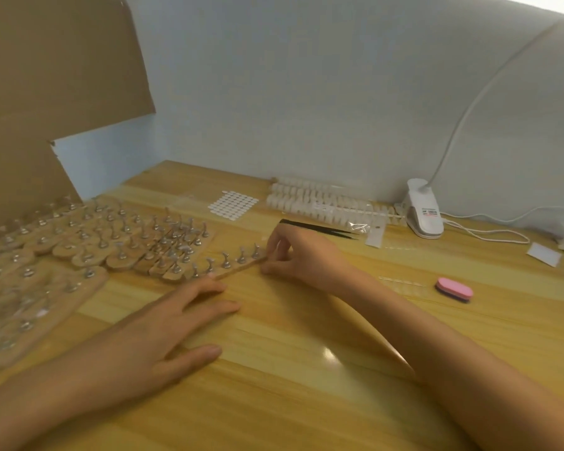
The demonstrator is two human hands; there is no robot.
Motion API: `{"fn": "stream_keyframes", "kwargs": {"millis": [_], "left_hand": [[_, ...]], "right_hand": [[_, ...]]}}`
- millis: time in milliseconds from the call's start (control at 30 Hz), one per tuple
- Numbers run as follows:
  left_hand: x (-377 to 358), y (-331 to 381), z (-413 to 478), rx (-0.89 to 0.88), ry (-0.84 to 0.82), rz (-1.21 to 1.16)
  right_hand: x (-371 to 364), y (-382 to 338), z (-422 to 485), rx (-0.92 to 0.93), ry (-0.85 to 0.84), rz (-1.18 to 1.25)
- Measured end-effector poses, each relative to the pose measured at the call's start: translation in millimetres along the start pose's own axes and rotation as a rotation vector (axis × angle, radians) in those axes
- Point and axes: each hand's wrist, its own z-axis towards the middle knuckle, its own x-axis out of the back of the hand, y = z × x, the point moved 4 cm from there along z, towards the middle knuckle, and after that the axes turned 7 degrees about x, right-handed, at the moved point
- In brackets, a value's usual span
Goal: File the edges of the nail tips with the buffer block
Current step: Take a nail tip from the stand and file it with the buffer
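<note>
Right hand (303, 255) pinches holder strip (241, 267) end; left hand (150, 327) flat, fingers straight. Risk: 1-end pull swings strip, topples neighbour stands (173, 252).

Black tweezers (319, 228), clip lamp (422, 209), cardboard (46, 76), sticker sheet (233, 205)

A wooden table (306, 336) carries a heap of stand strips (88, 242) at 9 o'clock, with one strip (238, 266) just beside it at centre. A dot sheet (233, 205) lies at 12, bagged nail tips (323, 203) and black tweezers (319, 228) at 1, a clip lamp (424, 209) at 2 and a pink buffer (454, 289) at 3.
</note>
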Motion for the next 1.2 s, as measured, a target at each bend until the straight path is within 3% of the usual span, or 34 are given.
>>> {"fn": "stream_keyframes", "kwargs": {"millis": [133,333,500,633,733,833,867,933,1067,1200], "left_hand": [[5.8,8.1,13.5,-0.083,0.074,-0.141],[-3.2,28.4,26.9,-0.261,0.013,-0.081],[-17.9,82.6,66.1,-0.494,-0.096,-0.06],[-28.5,123.9,102.6,-0.533,-0.144,-0.185],[-27.1,139.8,115.8,-0.587,-0.064,-0.319],[-15.9,129.3,133.9,-0.341,0.196,-0.554],[-12.5,122.5,143.4,-0.215,0.28,-0.56],[-13.1,116.2,166.4,-0.056,0.266,-0.43],[-24.8,136.4,191.0,-0.171,0.061,-0.158],[-26.0,142.7,194.5,-0.264,0.101,-0.124]], "right_hand": [[11.0,-2.0,-7.9,0.089,-0.05,-0.062],[35.0,19.8,-83.9,0.066,-0.027,-0.155],[65.1,54.9,-166.0,-0.041,0.01,-0.211],[93.5,86.8,-199.5,-0.127,0.017,-0.231],[103.7,104.1,-210.2,-0.155,0.055,-0.179],[104.2,112.4,-210.8,-0.162,0.101,-0.058],[103.1,112.9,-209.0,-0.154,0.12,-0.02],[99.9,112.3,-203.4,-0.131,0.142,0.017],[98.2,114.2,-195.8,-0.112,0.14,0.061],[111.9,117.4,-194.4,-0.077,0.089,0.134]]}}
